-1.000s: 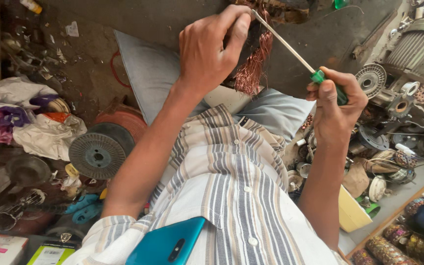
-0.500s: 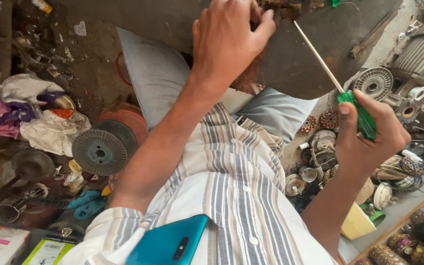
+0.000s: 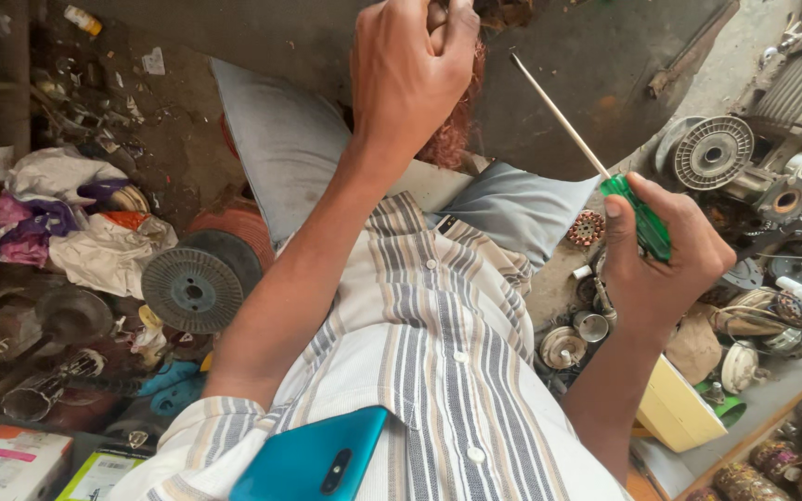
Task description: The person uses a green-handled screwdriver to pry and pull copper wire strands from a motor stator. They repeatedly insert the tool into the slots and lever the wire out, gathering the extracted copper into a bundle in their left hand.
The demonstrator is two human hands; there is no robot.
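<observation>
Green-handled screwdriver in right hand

Open gap between the clenched left hand and the green-handled screwdriver. Right of it, ribbed grey metal discs and small motor parts crowd everything.

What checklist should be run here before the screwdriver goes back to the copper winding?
1. Right hand grips screwdriver by its green handle: ok.
2. Shaft free, tip clear of the work: ok.
3. Left hand closed at the copper winding: ok.
4. What the left fingers pinch: cannot tell, cut off at the frame's top.
5. Phone seated in the shirt pocket: not ok, it sticks out.
</observation>
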